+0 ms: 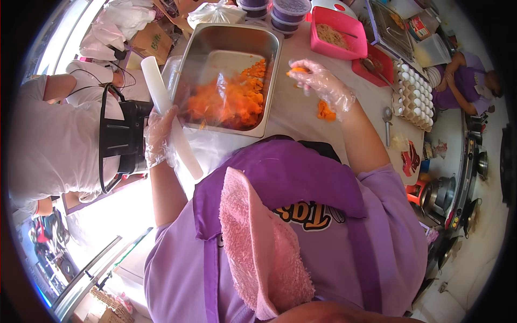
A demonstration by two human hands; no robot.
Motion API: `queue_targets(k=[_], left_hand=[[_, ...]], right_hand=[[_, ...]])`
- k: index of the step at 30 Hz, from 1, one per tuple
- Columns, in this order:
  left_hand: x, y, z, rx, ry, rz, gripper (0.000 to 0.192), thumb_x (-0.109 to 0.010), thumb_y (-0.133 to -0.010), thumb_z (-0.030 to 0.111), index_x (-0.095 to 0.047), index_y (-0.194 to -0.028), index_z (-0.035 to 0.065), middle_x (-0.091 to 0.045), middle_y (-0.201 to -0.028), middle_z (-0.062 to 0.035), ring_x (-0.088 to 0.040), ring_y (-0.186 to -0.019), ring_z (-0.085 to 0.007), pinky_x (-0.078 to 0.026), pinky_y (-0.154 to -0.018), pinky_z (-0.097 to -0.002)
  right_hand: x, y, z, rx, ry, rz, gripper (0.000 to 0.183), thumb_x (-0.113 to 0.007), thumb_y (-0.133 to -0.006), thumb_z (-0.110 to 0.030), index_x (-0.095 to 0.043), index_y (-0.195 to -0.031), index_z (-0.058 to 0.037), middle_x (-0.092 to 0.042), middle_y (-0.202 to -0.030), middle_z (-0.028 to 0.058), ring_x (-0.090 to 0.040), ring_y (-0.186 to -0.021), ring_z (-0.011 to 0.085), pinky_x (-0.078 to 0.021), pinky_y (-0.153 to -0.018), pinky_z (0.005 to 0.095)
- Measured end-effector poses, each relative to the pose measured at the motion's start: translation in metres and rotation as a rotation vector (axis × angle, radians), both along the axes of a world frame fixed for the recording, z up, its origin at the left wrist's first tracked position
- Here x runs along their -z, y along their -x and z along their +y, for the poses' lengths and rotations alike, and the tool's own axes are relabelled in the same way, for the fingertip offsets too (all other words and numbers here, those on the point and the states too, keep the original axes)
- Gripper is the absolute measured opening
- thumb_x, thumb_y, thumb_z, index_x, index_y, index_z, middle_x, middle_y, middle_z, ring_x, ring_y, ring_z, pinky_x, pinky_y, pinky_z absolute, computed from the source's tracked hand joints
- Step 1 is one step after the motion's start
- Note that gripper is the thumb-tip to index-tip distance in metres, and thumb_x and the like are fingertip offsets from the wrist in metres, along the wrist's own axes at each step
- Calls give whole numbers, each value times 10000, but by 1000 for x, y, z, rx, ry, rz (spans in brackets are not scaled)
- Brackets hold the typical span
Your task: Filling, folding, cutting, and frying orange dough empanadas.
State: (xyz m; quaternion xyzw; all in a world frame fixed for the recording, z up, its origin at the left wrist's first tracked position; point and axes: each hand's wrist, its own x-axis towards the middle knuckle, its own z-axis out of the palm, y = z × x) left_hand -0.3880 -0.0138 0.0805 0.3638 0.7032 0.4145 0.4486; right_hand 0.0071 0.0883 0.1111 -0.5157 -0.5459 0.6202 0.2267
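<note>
My left hand [158,129], in a clear plastic glove, is closed around a long white roll [186,149], left of a steel food pan [271,80]. Steam or film hazes the view over the mashed orange food [226,103] in the pan. To the right of the pan, my right hand [319,80], also gloved, holds a small lump of orange food [298,70] at its fingertips. Another orange piece [325,111] lies on the covered table below that hand.
Pink tub [337,38] and red tub [375,66] stand at the back right, beside egg trays [412,95]. A metal scoop [387,121] lies nearer. Lidded purple containers [288,16] stand behind the pan. One person [56,137] is at the left, another [464,82] at the far right.
</note>
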Motion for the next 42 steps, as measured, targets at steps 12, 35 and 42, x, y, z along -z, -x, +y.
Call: queue_targets(k=[12,35,42], left_hand=[[-55,-38,59,161,-202,-340,395,-691,-806,230,-508,-1065,-6,-587,-755,-87,-611,-638,-173,-507,-566,-287],[-102,-58,109,671,118,631,445,-534,-907,311,-497,-1265,50,-594,-1153,-116,-577,-1020,-239,-442,-860,-326],[-138,-149,-14,559,-444,-123,501,-581,-898,226,-445,-1302,-36,-609,-1128,-185,-583,-1055,-240,-453,-924,-360]], right_hand=[[17,20,-21,-92,-239,-94,363,-623,-874,-256,-557,-1158,-39,-472,-1219,102,-549,-1030,181,-474,-791,297],[161,-110,-37,-60,-583,-1067,1084,-846,-524,-358,-253,-1422,-223,-392,-1313,193,-384,-1231,338,-348,-1027,421],[167,-132,-30,-185,-599,-777,727,-795,-620,-240,-480,-1262,-112,-522,-1216,115,-496,-1091,331,-402,-957,391]])
